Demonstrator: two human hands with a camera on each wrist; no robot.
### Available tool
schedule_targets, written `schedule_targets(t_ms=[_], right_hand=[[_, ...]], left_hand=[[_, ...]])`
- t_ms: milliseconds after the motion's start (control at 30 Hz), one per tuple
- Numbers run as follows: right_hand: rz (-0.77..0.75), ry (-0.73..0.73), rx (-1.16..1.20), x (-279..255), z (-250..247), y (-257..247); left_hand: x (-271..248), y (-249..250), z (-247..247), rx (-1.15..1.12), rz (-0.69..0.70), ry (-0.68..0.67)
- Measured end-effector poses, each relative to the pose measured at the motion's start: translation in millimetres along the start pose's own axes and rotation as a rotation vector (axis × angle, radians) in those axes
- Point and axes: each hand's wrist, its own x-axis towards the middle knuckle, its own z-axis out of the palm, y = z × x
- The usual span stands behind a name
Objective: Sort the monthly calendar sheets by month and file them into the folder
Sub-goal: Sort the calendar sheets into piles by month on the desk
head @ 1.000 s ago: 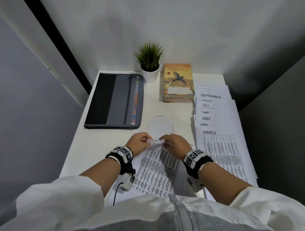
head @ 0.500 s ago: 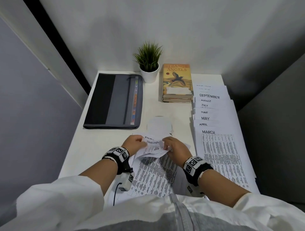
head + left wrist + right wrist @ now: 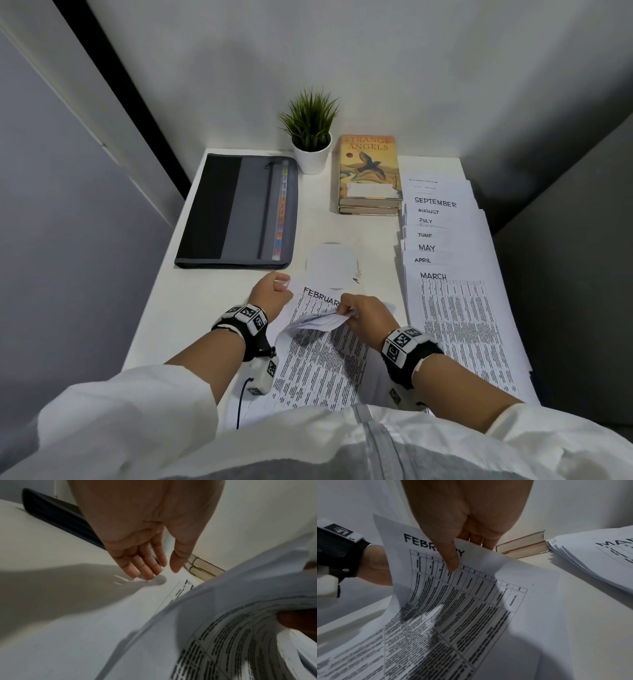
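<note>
My right hand pinches the sheet headed FEBRUARY at its title. The thumb lies on top and the fingers behind, as the right wrist view shows on the February sheet. The sheet is lifted and buckled above another printed sheet in front of me. My left hand is flat, and its straight fingertips touch the paper's top left corner on the table. Sheets from MARCH to SEPTEMBER lie fanned in a stack on the right. The dark zip folder lies closed at the back left.
Two stacked books and a small potted plant stand at the back of the white table. A round white paper piece lies just beyond my hands. Walls close in on both sides and behind.
My hands were together at the sheets' top edge. Now the left hand has let go and slid up and left. The right hand has lifted its sheet, so the FEBRUARY heading shows.
</note>
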Motion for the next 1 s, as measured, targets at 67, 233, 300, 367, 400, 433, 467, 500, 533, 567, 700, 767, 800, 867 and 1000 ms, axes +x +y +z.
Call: schedule_targets(t_ms=[67,233,300,367,400,433,467,500,533,567,700,767,800,867,1000], right_hand=[[-0.001,0.003,-0.003,-0.2,-0.2,0.3],[-0.008,-0.019,-0.015,2.9,-4.4,-1.6],[-0.007,-0.023,-0.013,4.9,-9.2,-2.4],[0.002,-0.021,-0.011,6.5,-16.1,-3.6],[0.007,-0.020,-0.012,7.0,-20.9,-5.6],[0.006,-0.011,-0.008,7.8,-25.3,-6.8],[0.003,0.002,0.005,7.8,-31.1,-9.8],[-0.015,0.018,0.031,7.5,-36.5,-12.5],[-0.041,0.039,0.055,6.1,-42.3,-16.8],[-0.072,0.061,0.066,4.9,-47.7,-20.5],[-0.114,0.098,0.117,-4.0,-71.7,-40.5],[-0.121,0.109,0.164,-6.3,-83.3,-50.9],[-0.127,0.116,0.180,-6.7,-89.3,-55.9],[-0.130,0.119,0.213,-6.9,-101.5,-66.8],[-0.113,0.106,0.239,-3.8,-123.7,-84.7]], left_hand=[[-1.8,0.7,1.8,0.047,0.032,-0.019],[-9.2,8.1,1.4,0.202,0.171,-0.083],[-10.8,13.3,-1.6,0.194,0.189,-0.064],[-13.1,21.0,-5.5,0.153,0.203,-0.018],[-14.3,25.3,-7.5,0.109,0.213,0.013],[-16.3,30.2,-9.7,0.047,0.225,0.033],[-18.9,35.7,-12.5,-0.019,0.236,0.043],[-21.7,40.7,-15.0,-0.074,0.247,0.046],[-24.5,45.7,-17.1,-0.106,0.257,0.042],[-27.8,50.6,-19.2,-0.110,0.273,0.036],[-42.1,70.5,-26.7,-0.084,0.362,0.019],[-52.2,81.4,-31.3,-0.087,0.412,0.001],[-58.0,87.2,-33.3,-0.086,0.439,-0.007],[-70.2,99.1,-36.7,-0.089,0.499,-0.022],[-90.0,120.9,-41.2,-0.116,0.572,-0.013]])
